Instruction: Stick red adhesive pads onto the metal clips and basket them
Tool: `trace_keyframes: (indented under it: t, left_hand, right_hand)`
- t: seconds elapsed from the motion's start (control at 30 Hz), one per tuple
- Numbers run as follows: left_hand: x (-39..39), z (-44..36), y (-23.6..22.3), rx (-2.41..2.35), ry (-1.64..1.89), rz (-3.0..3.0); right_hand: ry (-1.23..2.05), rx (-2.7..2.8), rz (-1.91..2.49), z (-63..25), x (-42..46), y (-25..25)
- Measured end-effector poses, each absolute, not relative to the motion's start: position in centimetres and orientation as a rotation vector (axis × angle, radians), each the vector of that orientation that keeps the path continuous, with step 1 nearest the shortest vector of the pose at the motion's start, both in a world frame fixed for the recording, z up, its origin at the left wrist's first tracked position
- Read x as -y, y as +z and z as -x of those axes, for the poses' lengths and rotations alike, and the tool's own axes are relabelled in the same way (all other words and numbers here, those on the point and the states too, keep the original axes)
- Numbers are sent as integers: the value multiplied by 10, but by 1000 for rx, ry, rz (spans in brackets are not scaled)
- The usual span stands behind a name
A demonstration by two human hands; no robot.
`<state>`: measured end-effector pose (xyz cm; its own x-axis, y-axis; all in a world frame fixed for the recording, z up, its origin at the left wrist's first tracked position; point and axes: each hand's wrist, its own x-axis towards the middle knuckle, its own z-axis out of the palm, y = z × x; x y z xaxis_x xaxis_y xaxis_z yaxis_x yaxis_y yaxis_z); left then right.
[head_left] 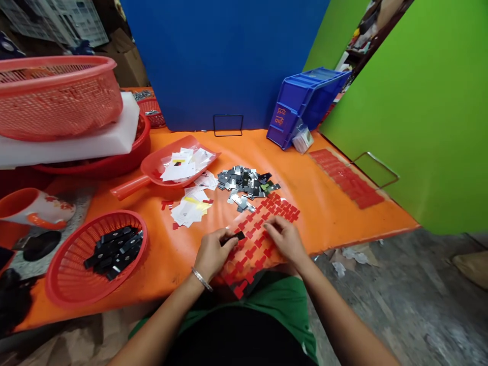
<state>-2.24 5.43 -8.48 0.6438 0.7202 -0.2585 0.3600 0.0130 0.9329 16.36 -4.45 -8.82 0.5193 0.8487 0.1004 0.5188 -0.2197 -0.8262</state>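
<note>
My left hand [213,254], with a bracelet at the wrist, pinches a small dark metal plate [240,235] above the near part of a clear sheet. Rows of red T-shaped stickers [250,252] cover that sheet, which overhangs the table's front edge. Over the sheet's right side, my right hand [285,238] has its fingers bent together at the stickers; whatever lies between the fingertips is too small to make out. Just beyond the sheet is a heap of small black and silver metal plates [246,182].
A red basket [57,279] with dark parts stands at left, near a tipped mug [28,208]. A red scoop [131,188] holds paper slips, with more slips [188,211] beside it. Blue bins [284,109] lean at the back; another red sheet [346,178] lies right.
</note>
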Motion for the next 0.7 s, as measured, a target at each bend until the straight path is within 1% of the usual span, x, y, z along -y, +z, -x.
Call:
trace_keyframes:
  t: [0.07, 0.17, 0.4, 0.57, 0.7]
  left_hand:
    - [-51, 16, -91, -913, 330, -1316]
    - [-47, 6, -94, -910, 310, -1035]
    - [-50, -5, -90, -941, 282, -916]
    - [-52, -6, -94, -977, 265, -896]
    - [-52, -6, -93, -983, 252, -904]
  right_hand:
    - [403, 991, 1966, -182, 48, -98]
    - [333, 991, 2049, -199, 48, -107]
    - [48, 1088, 2153, -217, 32, -114]
    - [95, 1140, 2162, -224, 17, -116]
    - [139, 1060, 2290, -224, 4, -116]
